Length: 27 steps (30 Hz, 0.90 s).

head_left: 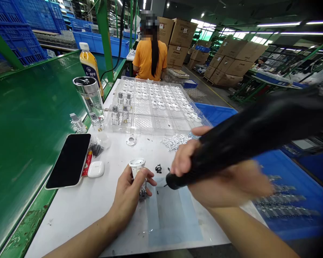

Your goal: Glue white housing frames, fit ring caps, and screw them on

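Note:
My left hand [130, 191] is closed around a small white and metal cylindrical part [137, 171], held upright on the white table [78, 208]. My right hand [204, 168] grips a black electric screwdriver [247, 139]; its tip hovers just to the right of the part. A few small black screws [158, 168] lie on the table between both hands. A heap of white pins [174, 141] lies beyond my right hand.
A clear plastic tray [156, 104] with several assembled parts sits farther back. A phone [69, 160], an earbud case [96, 169], a glass jar [90, 97] and a bottle [88, 66] stand at the left. Blue bins [293, 186] lie to the right. A person in orange [150, 53] works ahead.

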### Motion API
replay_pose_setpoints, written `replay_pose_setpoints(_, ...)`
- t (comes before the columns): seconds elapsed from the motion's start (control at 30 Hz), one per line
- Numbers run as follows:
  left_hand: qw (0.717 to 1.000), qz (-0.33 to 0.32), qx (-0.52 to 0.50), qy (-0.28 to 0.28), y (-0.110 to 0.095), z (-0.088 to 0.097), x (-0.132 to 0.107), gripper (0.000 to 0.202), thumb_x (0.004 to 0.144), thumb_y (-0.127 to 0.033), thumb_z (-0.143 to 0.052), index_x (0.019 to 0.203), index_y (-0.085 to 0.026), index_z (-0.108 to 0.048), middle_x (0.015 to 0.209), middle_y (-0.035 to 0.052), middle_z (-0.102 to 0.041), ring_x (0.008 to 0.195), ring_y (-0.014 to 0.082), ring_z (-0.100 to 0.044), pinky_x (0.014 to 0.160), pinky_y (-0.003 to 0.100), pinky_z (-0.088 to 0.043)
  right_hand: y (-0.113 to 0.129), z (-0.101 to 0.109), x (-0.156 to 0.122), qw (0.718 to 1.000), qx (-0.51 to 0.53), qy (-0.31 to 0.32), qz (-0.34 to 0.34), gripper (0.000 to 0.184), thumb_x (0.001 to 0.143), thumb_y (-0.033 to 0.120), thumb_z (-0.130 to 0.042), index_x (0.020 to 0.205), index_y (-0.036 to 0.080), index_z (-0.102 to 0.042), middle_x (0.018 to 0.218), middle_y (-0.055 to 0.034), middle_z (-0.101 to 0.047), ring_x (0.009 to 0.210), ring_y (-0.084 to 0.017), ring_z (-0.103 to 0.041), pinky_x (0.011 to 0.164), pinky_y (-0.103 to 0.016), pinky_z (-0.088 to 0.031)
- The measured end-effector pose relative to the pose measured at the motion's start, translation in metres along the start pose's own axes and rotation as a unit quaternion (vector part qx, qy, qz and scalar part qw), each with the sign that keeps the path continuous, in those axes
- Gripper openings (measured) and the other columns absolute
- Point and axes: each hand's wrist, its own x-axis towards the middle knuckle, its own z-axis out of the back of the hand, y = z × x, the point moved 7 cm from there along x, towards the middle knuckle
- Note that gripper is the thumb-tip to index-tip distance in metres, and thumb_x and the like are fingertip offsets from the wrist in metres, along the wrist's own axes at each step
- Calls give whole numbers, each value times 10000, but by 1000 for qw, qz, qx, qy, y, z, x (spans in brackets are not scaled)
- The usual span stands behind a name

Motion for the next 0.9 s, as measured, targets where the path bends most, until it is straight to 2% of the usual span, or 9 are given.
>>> replay_pose_setpoints(0.1,1000,1,2,-11,2,0,2,338,992,-522,-571,939,-188,-578,691,-26,-651,527,108,-530,546,246,-445,-30,1,-2,999,0,-18,44,523,815,659,-591,1098,225,-661,587,-44,-652,459,-225,-539,431,-359,-439)
replay_pose_setpoints(0.2,999,-5,23,-38,5,3,3,282,906,-419,-729,917,-202,-549,686,-69,-587,500,75,-455,512,220,-393,-54,3,-10,1000,7,-15,24,573,814,676,-585,1126,198,-634,592,-41,-636,488,-224,-539,461,-363,-452)
replay_pose_setpoints(0.27,998,-16,47,-50,4,4,4,273,854,-330,-789,879,-200,-550,725,-67,-580,554,76,-472,546,211,-407,-58,4,-14,1000,17,-3,15,576,816,669,-586,1143,196,-624,609,-43,-640,498,-217,-535,472,-360,-455)
replay_pose_setpoints(0.37,997,-27,61,-32,2,1,3,251,831,-289,-798,849,-194,-566,734,-51,-584,639,110,-519,601,224,-440,-49,5,-15,999,19,5,26,562,824,662,-587,1149,206,-636,620,-41,-642,513,-217,-538,487,-365,-462)
replay_pose_setpoints(0.53,994,-48,76,62,0,-11,-3,240,852,-291,-784,1022,-205,-638,782,-31,-634,686,144,-559,679,270,-466,-16,6,-11,998,35,-11,42,514,839,652,-594,1156,255,-676,646,-46,-668,540,-223,-561,528,-387,-480)
replay_pose_setpoints(0.63,986,-61,115,102,0,-16,-6,278,822,-317,-818,1035,-210,-673,830,-4,-685,752,175,-609,708,285,-477,-3,6,-12,997,50,-27,55,514,833,651,-606,1157,261,-688,650,-43,-668,532,-211,-557,516,-375,-485)
replay_pose_setpoints(0.73,980,-82,146,112,0,-18,-8,291,821,-297,-812,1062,-220,-671,994,32,-734,894,213,-653,789,307,-501,-1,3,-13,997,61,-20,48,524,829,655,-613,1168,263,-688,660,-46,-669,547,-215,-573,522,-387,-507)
replay_pose_setpoints(0.9,974,-103,177,97,5,-17,-7,206,889,-318,-734,1041,-217,-639,897,18,-716,781,189,-614,721,294,-490,-4,0,-14,997,70,-29,35,510,818,665,-635,1142,274,-689,652,-44,-660,536,-215,-549,482,-371,-477)
